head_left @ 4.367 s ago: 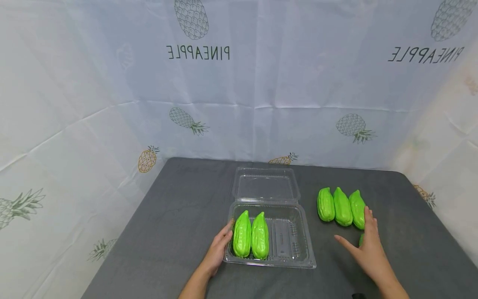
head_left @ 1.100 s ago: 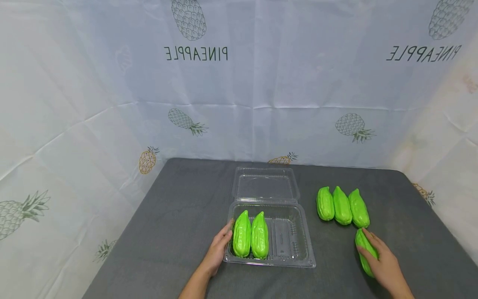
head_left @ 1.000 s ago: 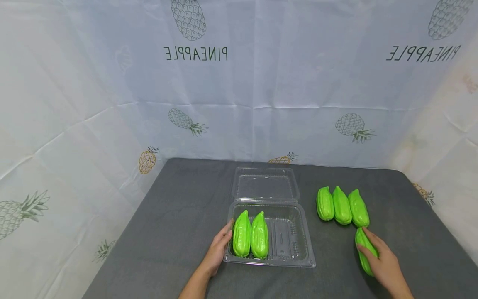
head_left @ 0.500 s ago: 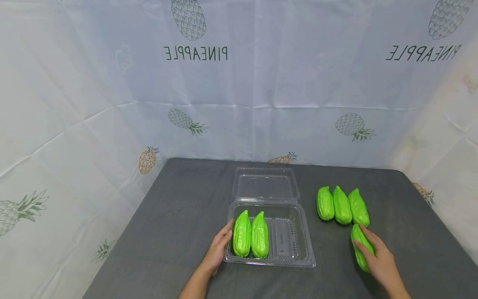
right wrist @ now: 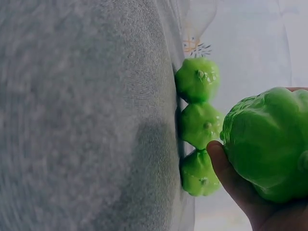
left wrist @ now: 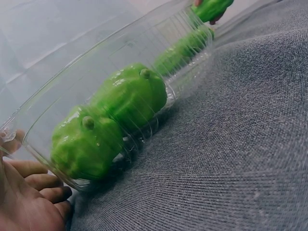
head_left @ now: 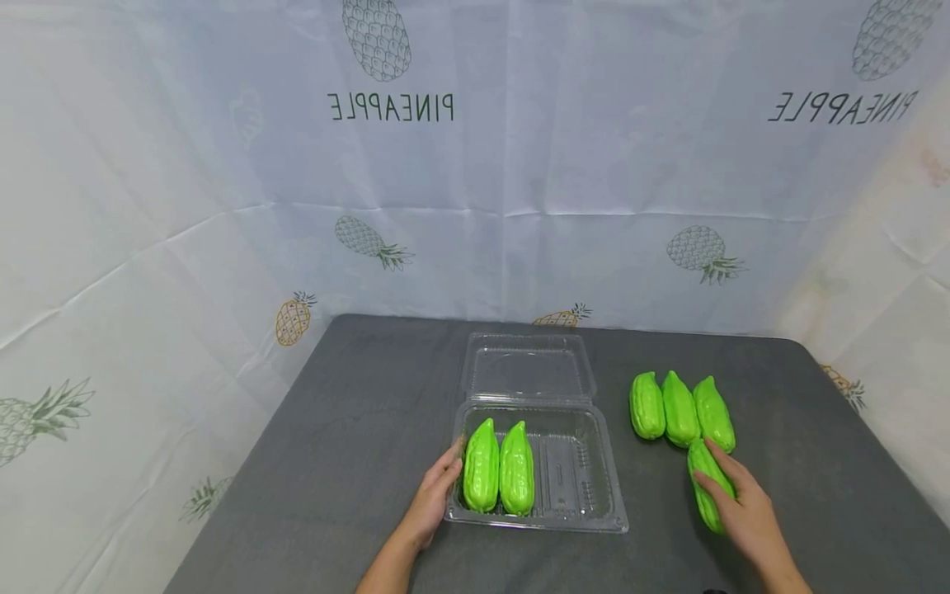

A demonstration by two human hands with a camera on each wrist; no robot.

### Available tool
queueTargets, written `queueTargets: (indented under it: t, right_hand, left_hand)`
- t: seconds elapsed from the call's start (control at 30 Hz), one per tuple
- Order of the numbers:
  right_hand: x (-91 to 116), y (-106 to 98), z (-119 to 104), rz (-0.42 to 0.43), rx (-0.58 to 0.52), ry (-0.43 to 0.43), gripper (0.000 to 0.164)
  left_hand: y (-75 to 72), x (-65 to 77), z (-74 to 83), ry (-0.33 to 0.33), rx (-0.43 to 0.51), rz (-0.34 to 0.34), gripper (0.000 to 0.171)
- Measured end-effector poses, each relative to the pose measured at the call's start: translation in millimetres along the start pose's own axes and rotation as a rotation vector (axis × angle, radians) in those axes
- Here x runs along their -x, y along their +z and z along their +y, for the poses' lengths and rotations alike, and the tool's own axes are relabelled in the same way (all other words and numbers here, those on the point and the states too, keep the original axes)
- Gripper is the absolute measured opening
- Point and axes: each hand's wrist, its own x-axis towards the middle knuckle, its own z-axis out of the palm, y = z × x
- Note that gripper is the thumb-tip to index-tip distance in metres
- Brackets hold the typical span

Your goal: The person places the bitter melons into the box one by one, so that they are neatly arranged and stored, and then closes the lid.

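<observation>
A clear plastic clamshell box (head_left: 571, 521) stands with its lid laid back. On its left side are two bright green bitter melons (head_left: 481, 467), side by side with their pointed ends away from me. My left hand (head_left: 429, 499) holds the box's left side, fingers against the outer wall (left wrist: 41, 183) and thumb by the rim. Right of the box, my right hand (head_left: 745, 507) grips another bitter melon (head_left: 708, 487) between thumb and fingers. In the right wrist view this held melon (right wrist: 272, 144) looms large, its blunt end toward the camera. Its tip overlaps the row behind in the head view.
Three more bitter melons (head_left: 679, 411) lie in a row at the right, beyond my right hand. The open lid (head_left: 529, 367) reaches toward the back of the dark grey cloth-covered table (head_left: 356, 429). A pineapple-print curtain (head_left: 475, 165) hangs behind and along the sides.
My right hand came down onto the nearest bitter melon, gripped it, and has since moved it left and slightly forward. My left hand and the box keep their place.
</observation>
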Motion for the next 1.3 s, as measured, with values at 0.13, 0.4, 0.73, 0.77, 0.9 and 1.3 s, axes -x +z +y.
queueTargets:
  t: [0.13,0.4,0.73,0.77,0.9,1.3]
  right_hand:
    - [-0.7,1.2,-2.1,0.028,-0.011,-0.022,0.067]
    - [-0.6,1.3,-9.9,0.037,-0.074,-0.02,0.066]
    - [-3.3,8.9,-26.6,0.068,-0.179,0.021,0.063]
    - [-3.4,9.7,-28.0,0.071,-0.188,0.024,0.064]
    - [-3.7,11.9,-32.2,0.078,-0.219,0.01,0.064]
    - [-7.3,16.6,-45.1,0.001,-0.222,-0.007,0.064]
  left_hand:
    - [-0.1,-0.7,-1.0,0.003,0.008,-0.001,0.062]
    - [-0.1,-0.1,-0.1,0.001,-0.019,0.002,0.06]
    - [-0.7,0.0,-1.0,0.005,-0.021,-0.002,0.06]
    - [-0.8,0.0,-1.0,0.004,-0.022,-0.002,0.06]
    - [-0.7,0.2,-0.5,0.01,-0.029,-0.003,0.061]
    - [0.5,0.7,0.6,0.016,-0.021,0.006,0.061]
